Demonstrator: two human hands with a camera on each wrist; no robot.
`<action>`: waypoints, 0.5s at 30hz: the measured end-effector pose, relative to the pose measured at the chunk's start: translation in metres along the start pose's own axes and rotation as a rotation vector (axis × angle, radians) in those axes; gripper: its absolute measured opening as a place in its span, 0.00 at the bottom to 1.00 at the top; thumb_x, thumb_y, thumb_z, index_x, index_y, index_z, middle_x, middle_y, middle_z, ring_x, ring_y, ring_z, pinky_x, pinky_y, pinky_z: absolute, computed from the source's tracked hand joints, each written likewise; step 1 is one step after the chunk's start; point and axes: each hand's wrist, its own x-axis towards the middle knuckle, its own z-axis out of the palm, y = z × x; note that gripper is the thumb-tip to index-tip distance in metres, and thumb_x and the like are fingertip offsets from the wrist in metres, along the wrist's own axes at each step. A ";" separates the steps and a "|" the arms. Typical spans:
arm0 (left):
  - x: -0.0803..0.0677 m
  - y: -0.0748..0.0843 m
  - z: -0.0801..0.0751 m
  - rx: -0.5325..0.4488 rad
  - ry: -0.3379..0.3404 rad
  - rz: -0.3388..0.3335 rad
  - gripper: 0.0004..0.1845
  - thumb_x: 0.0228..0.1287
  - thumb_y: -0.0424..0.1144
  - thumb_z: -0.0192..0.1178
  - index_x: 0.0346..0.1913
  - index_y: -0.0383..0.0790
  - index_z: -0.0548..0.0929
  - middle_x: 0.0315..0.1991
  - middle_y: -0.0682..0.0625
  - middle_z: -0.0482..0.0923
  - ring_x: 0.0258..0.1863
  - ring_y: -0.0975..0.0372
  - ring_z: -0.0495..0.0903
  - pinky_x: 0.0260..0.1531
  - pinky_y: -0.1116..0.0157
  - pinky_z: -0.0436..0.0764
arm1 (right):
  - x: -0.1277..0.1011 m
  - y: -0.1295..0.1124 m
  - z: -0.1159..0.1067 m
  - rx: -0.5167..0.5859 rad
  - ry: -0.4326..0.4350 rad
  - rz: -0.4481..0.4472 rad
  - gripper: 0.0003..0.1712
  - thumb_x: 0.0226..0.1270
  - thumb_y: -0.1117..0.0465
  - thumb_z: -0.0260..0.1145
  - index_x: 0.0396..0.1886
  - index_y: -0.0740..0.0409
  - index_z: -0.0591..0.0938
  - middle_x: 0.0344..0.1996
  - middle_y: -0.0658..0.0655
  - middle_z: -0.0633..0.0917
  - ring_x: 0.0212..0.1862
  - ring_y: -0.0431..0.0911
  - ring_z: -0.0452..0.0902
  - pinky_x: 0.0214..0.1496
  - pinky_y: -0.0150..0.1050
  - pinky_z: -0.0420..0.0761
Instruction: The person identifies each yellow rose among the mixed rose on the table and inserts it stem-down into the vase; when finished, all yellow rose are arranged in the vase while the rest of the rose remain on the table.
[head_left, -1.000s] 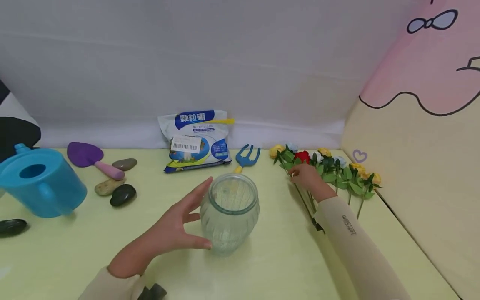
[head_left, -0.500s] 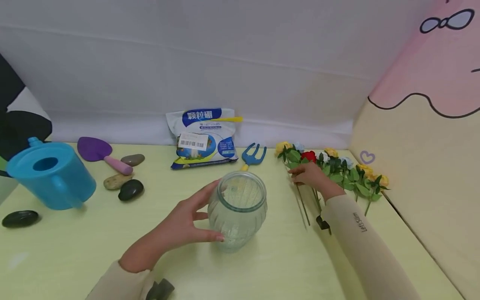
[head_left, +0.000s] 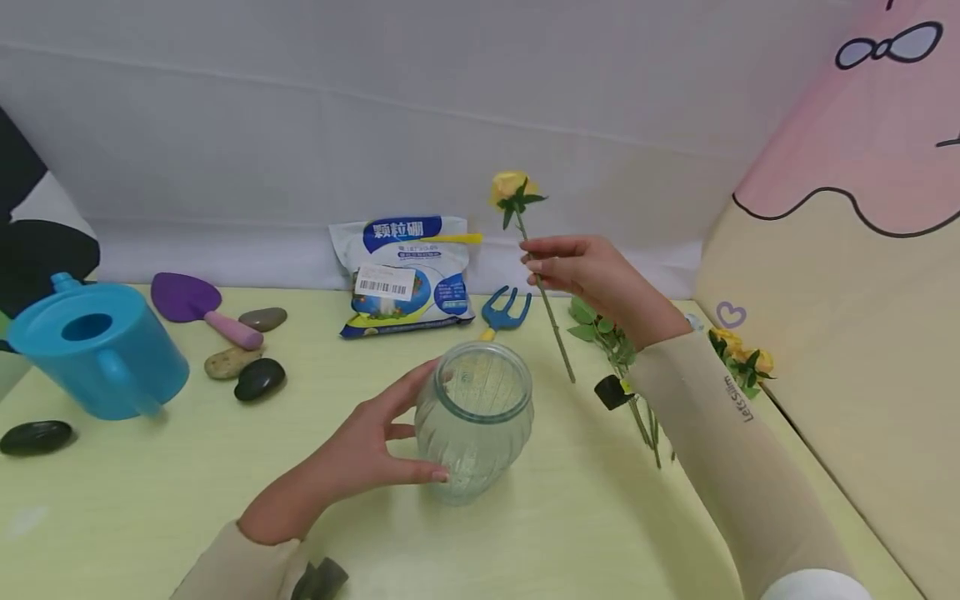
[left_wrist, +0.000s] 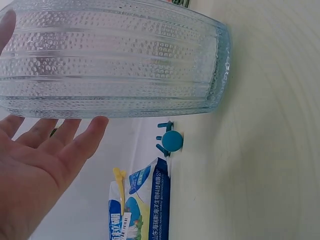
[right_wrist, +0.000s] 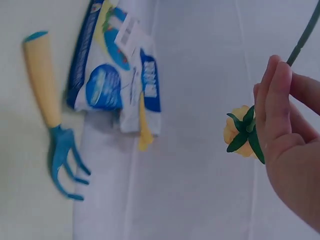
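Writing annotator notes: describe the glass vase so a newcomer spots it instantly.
On the pale yellow table, find the blue and white bag at the back. Nearer the camera, just in front of the fork with blue prongs, is a rounded, ribbed glass vase held by the left grip. Unlike the opaque bag and fork, it is transparent, with a wide open mouth.

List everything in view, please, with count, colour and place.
table: one, pale yellow, beneath
vase: one, clear, centre
flower: one, yellow, held aloft
other flowers: count unclear, yellow, pale blue, right
fork: one, blue-yellow, behind vase
bag: one, white-blue, back
strip: one, yellow, on bag
trowel: one, purple-pink, left
stones: four, black, grey, tan, left
watering can: one, blue, far left
backdrop: one, white, behind
prints: several, pink and black, both sides
wrist devices: two, black, both wrists
left hand: one, beige-sleeved, holding vase
right hand: one, beige-sleeved, pinching flower
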 end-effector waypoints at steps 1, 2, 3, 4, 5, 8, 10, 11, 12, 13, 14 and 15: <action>0.000 0.000 0.000 0.000 0.000 0.006 0.55 0.40 0.40 0.76 0.71 0.61 0.53 0.69 0.54 0.57 0.66 0.52 0.59 0.49 0.64 0.77 | 0.002 -0.008 0.007 -0.002 -0.005 -0.015 0.20 0.67 0.69 0.57 0.59 0.63 0.74 0.55 0.61 0.75 0.43 0.47 0.79 0.50 0.35 0.77; 0.000 -0.001 0.000 -0.002 -0.001 0.011 0.55 0.40 0.40 0.76 0.71 0.61 0.53 0.69 0.54 0.57 0.66 0.52 0.59 0.49 0.64 0.77 | 0.003 -0.015 0.013 -0.002 -0.007 -0.026 0.20 0.66 0.69 0.57 0.58 0.63 0.75 0.54 0.61 0.75 0.42 0.47 0.80 0.51 0.36 0.77; 0.000 -0.001 0.000 -0.002 0.000 0.015 0.55 0.40 0.40 0.76 0.71 0.61 0.53 0.69 0.54 0.57 0.66 0.52 0.59 0.48 0.65 0.77 | 0.005 -0.022 0.020 -0.006 -0.005 -0.036 0.20 0.66 0.69 0.58 0.58 0.62 0.75 0.53 0.60 0.76 0.42 0.47 0.80 0.51 0.36 0.77; 0.000 -0.001 0.000 -0.005 0.000 0.015 0.55 0.40 0.40 0.76 0.71 0.62 0.53 0.69 0.55 0.57 0.66 0.52 0.59 0.49 0.65 0.77 | 0.006 -0.028 0.026 -0.011 -0.004 -0.046 0.19 0.66 0.69 0.58 0.57 0.62 0.76 0.52 0.60 0.77 0.42 0.48 0.80 0.50 0.36 0.78; 0.000 0.000 0.000 -0.007 0.000 0.016 0.55 0.40 0.39 0.76 0.71 0.62 0.53 0.69 0.54 0.57 0.66 0.52 0.59 0.49 0.65 0.77 | 0.008 -0.033 0.033 -0.022 -0.005 -0.060 0.19 0.66 0.69 0.58 0.57 0.61 0.76 0.51 0.59 0.78 0.42 0.48 0.80 0.50 0.36 0.78; 0.000 0.000 0.001 -0.015 -0.001 0.014 0.55 0.40 0.39 0.76 0.70 0.62 0.54 0.69 0.54 0.57 0.66 0.53 0.59 0.48 0.65 0.77 | 0.009 -0.044 0.050 -0.059 0.002 -0.101 0.19 0.64 0.69 0.60 0.55 0.60 0.78 0.50 0.58 0.79 0.41 0.49 0.80 0.49 0.37 0.79; 0.000 0.000 0.001 -0.018 -0.003 0.014 0.55 0.40 0.39 0.76 0.70 0.62 0.53 0.69 0.54 0.57 0.66 0.53 0.59 0.48 0.65 0.77 | 0.007 -0.046 0.061 -0.078 0.009 -0.144 0.18 0.63 0.69 0.61 0.54 0.61 0.78 0.49 0.57 0.79 0.40 0.49 0.81 0.48 0.38 0.80; -0.001 0.000 0.001 -0.018 -0.003 0.013 0.55 0.40 0.39 0.76 0.70 0.62 0.53 0.69 0.54 0.56 0.66 0.52 0.59 0.48 0.65 0.77 | 0.005 -0.046 0.066 -0.097 0.010 -0.173 0.18 0.62 0.69 0.62 0.53 0.61 0.79 0.49 0.56 0.79 0.40 0.48 0.81 0.47 0.38 0.80; 0.000 0.000 0.001 -0.018 -0.005 0.013 0.55 0.40 0.39 0.76 0.70 0.63 0.53 0.69 0.54 0.56 0.66 0.53 0.58 0.48 0.65 0.77 | 0.002 -0.045 0.071 -0.113 0.010 -0.202 0.18 0.61 0.69 0.63 0.52 0.62 0.79 0.48 0.56 0.80 0.40 0.48 0.81 0.46 0.38 0.80; 0.000 0.000 0.000 -0.017 -0.005 0.015 0.55 0.40 0.40 0.76 0.70 0.63 0.53 0.69 0.55 0.56 0.66 0.53 0.58 0.48 0.65 0.77 | -0.002 -0.044 0.075 -0.136 0.009 -0.236 0.18 0.60 0.69 0.64 0.51 0.62 0.79 0.47 0.55 0.80 0.40 0.48 0.81 0.45 0.39 0.81; 0.000 0.000 0.000 -0.017 -0.006 0.019 0.55 0.40 0.39 0.76 0.70 0.63 0.53 0.69 0.55 0.56 0.66 0.53 0.58 0.48 0.65 0.77 | -0.006 -0.041 0.079 -0.165 0.001 -0.274 0.17 0.60 0.69 0.65 0.50 0.62 0.80 0.46 0.55 0.80 0.40 0.47 0.81 0.45 0.39 0.81; 0.000 0.000 0.000 -0.018 -0.006 0.026 0.55 0.41 0.39 0.76 0.70 0.63 0.53 0.69 0.55 0.56 0.66 0.53 0.59 0.48 0.64 0.77 | -0.011 -0.039 0.082 -0.191 -0.014 -0.314 0.17 0.59 0.69 0.66 0.49 0.63 0.80 0.45 0.55 0.80 0.40 0.46 0.81 0.44 0.39 0.81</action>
